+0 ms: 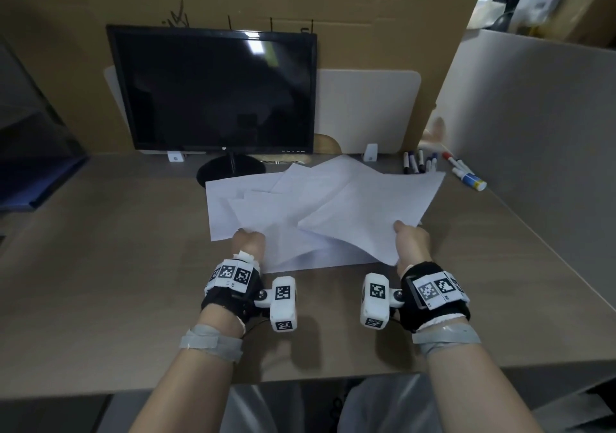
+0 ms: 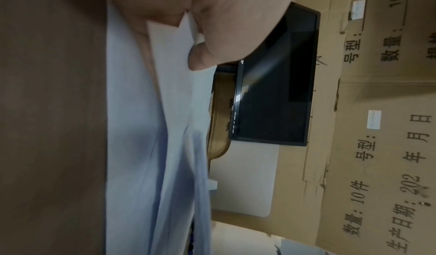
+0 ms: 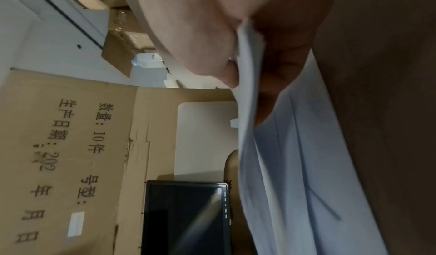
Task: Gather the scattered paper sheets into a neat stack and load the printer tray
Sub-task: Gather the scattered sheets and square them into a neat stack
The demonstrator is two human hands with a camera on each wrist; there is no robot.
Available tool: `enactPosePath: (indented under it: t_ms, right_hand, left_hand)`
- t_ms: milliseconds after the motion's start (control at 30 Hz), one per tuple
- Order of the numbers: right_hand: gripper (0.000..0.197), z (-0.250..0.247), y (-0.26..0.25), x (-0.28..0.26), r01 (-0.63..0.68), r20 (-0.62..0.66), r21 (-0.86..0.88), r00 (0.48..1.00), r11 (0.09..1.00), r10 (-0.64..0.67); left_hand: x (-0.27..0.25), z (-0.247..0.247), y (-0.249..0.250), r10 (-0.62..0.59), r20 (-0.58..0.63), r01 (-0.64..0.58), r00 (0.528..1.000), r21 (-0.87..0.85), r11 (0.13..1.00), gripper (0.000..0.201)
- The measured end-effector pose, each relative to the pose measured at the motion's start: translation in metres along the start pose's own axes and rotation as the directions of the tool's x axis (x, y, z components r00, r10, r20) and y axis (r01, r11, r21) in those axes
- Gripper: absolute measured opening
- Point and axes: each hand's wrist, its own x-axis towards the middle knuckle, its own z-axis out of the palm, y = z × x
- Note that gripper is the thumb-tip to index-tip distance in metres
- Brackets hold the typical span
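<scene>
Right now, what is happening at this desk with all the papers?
A person is gathering loose white paper sheets that lie fanned out on the brown wooden desk. The left hand pinches the sheets at one side, the right hand at the other. They are not yet squared, and no printer is in view.

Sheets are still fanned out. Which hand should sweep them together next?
Probably the right hand. It pinches the top sheet, which splays farthest, toward the markers, so drawing it leftward closes the spread. The left hand grips the near-left edges and can serve as the anchor.
</scene>
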Motion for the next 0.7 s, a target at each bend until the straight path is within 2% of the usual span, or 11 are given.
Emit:
enactPosePath:
  t_ms: [100,333,400,467,600,700]
  right_hand:
    - [0.028,0.008,0.001,-0.004,-0.06,0.051,0.092,0.997,0.994,0.056]
    - [0.023,0.02,-0.006,0.002,-0.06,0.139,0.217,0.99,0.974,0.03]
    - [0.025,0.026,-0.01,0.008,-0.047,0.134,0.259,0.991,0.965,0.012]
    - [0.031,0.034,-0.011,0.014,-0.049,0.151,0.275,0.988,0.96,0.007]
    - [0.035,0.047,-0.011,0.024,-0.128,0.289,0.193,0.955,0.973,0.069]
    - [0.03,0.053,-0.005,0.027,-0.191,0.34,0.067,0.927,0.979,0.158]
  left_hand:
    - [-0.006,0.006,0.001,-0.012,0.061,0.015,0.998,-0.045,0.999,0.035]
    - [-0.003,0.024,0.02,0.01,0.111,0.015,0.994,-0.22,0.975,0.034]
    - [-0.002,0.028,0.025,-0.005,0.131,0.039,0.991,-0.252,0.967,0.03]
    - [0.0,0.032,0.03,-0.006,0.149,0.042,0.989,-0.239,0.97,0.014]
    - [0.002,0.04,0.034,-0.022,0.205,0.07,0.979,-0.23,0.971,0.003]
    - [0.002,0.044,0.032,-0.025,0.228,0.094,0.973,-0.294,0.951,0.013]
